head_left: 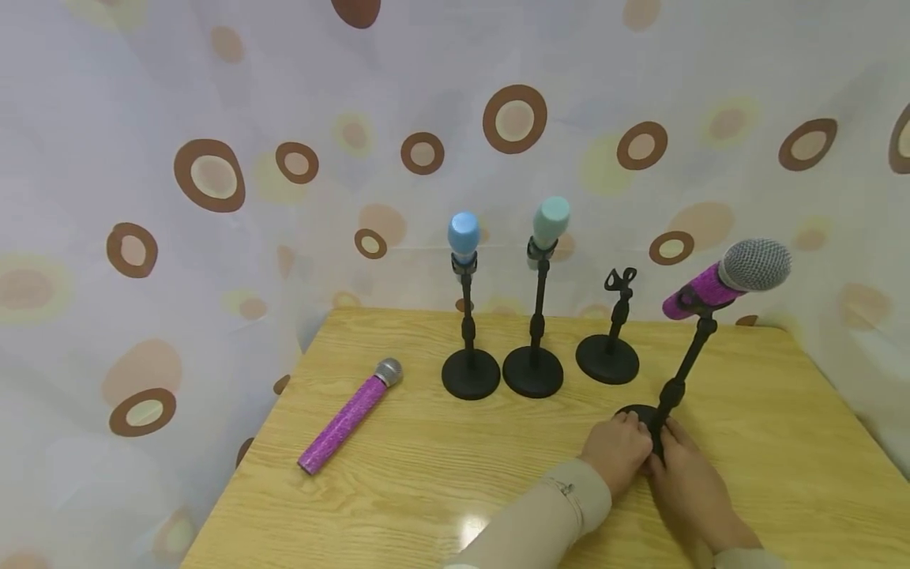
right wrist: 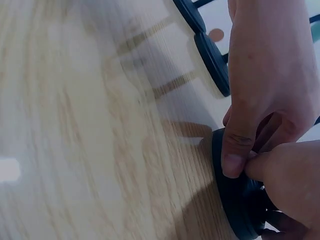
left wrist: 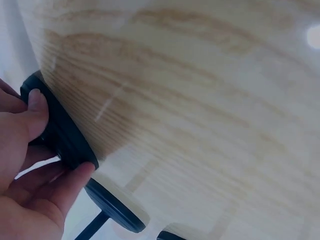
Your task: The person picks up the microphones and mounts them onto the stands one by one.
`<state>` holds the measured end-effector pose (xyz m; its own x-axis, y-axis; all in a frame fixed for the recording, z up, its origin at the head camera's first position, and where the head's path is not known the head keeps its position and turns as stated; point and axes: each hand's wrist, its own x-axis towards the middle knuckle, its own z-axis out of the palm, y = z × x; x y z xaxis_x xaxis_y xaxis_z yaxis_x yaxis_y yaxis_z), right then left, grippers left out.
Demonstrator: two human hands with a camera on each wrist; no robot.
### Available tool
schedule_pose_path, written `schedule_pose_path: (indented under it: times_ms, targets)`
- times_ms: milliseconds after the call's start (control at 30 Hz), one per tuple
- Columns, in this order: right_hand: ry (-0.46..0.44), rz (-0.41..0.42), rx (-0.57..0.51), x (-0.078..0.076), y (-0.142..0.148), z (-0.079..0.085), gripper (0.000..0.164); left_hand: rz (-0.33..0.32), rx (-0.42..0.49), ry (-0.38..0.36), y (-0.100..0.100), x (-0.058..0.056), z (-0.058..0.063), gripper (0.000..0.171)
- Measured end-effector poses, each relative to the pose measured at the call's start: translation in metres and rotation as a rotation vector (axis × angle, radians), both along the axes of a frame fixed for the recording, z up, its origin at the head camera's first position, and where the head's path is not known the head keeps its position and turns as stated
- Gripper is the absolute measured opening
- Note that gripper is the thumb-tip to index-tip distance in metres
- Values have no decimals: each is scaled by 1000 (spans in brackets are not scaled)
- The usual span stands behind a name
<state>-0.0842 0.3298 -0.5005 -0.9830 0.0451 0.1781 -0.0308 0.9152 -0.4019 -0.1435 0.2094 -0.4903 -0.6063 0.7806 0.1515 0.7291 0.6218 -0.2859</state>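
At the right of the table, both hands hold the round black base (left wrist: 75, 140) of a microphone stand (head_left: 686, 363). My left hand (head_left: 617, 454) grips the base from the left. On its near right side is my right hand (head_left: 690, 482), with its thumb close to the left fingers. A glittery purple microphone (head_left: 711, 286) with a silver mesh head sits in this stand's clip, its head pointing up and right. The hands cover much of the base in the head view. The right wrist view shows fingers (right wrist: 239, 150) pressed on the base's black surface.
Behind stand a microphone stand with a blue microphone (head_left: 464, 235), one with a mint-green microphone (head_left: 550, 223), and a shorter stand (head_left: 610, 357) with a bare clip. Another purple microphone (head_left: 348, 419) lies on the wooden table (head_left: 426, 490) at left. A patterned curtain (head_left: 284, 95) hangs behind.
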Motion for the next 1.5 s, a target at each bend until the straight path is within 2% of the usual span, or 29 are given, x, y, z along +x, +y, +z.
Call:
schedule_pose_path:
  times_ms: [200,400,667,733,800,933,1000,1100,1233,1333,1500]
  targets:
    - [-3,-5,3,-4,8,0,49,-37,-17,-11,7,-11,1,35]
    - [-25,-13,4,-9,19,0,48,-54,-11,-6,13,-14,4,27]
    - [-29,-13,3,-13,27,5,50,-37,-18,-85,18,-20,6,37]
    - [-28,-14,16,-14,27,6,50,-30,-32,-117,19,-23,6,43]
    - [-32,-28,34,-14,27,8,47,-25,-46,-180,21,-27,5,49]
    - [-16,-95,58,-8,20,15,28,-13,-66,-367,18,-37,4,61]
    - [-1,-108,52,-8,14,21,22,-13,-60,-406,13,-44,2,59]
    - [32,-76,29,-15,3,27,18,-11,-41,-341,3,-56,0,46]
    - [49,-2,38,-40,-12,31,19,50,-51,-195,-8,-73,-2,27]
    - [41,41,86,-64,-18,30,23,118,-83,-147,-11,-84,-1,30]
    - [-44,87,173,-99,-18,23,37,223,-121,-172,-10,-98,-2,43]
